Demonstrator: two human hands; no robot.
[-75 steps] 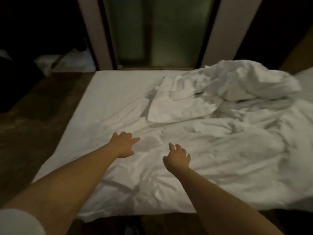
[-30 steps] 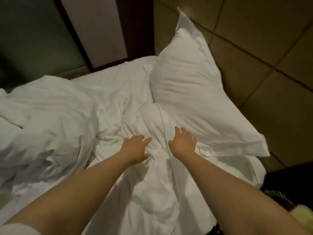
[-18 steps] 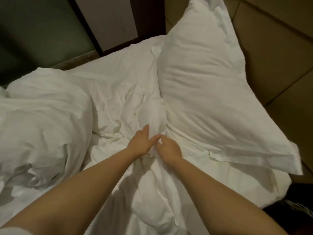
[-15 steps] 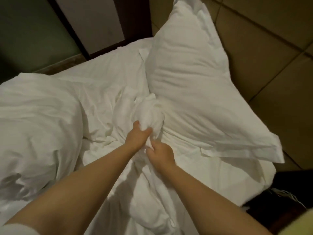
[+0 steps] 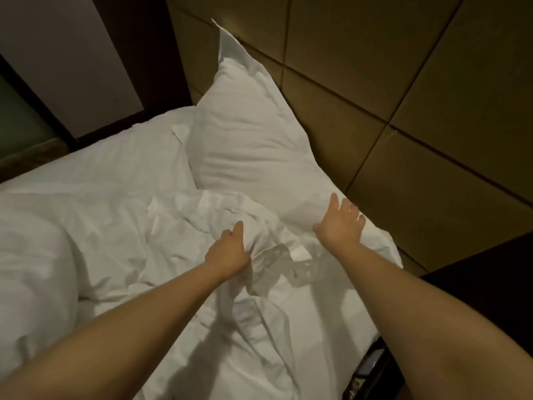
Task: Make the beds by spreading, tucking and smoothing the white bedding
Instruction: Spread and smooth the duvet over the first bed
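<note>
At the nine o'clock edge a heaped white duvet (image 5: 31,255) lies on the bed. Near the middle, the left hand (image 5: 227,252) clenches a bunched fold of white sheet (image 5: 207,210), which spreads from the fist toward eleven o'clock. At three o'clock from it, the right hand (image 5: 341,223) rests with its fingers spread and straight on the lower edge of the white pillow (image 5: 253,145), whose bulk extends toward eleven o'clock.
</note>
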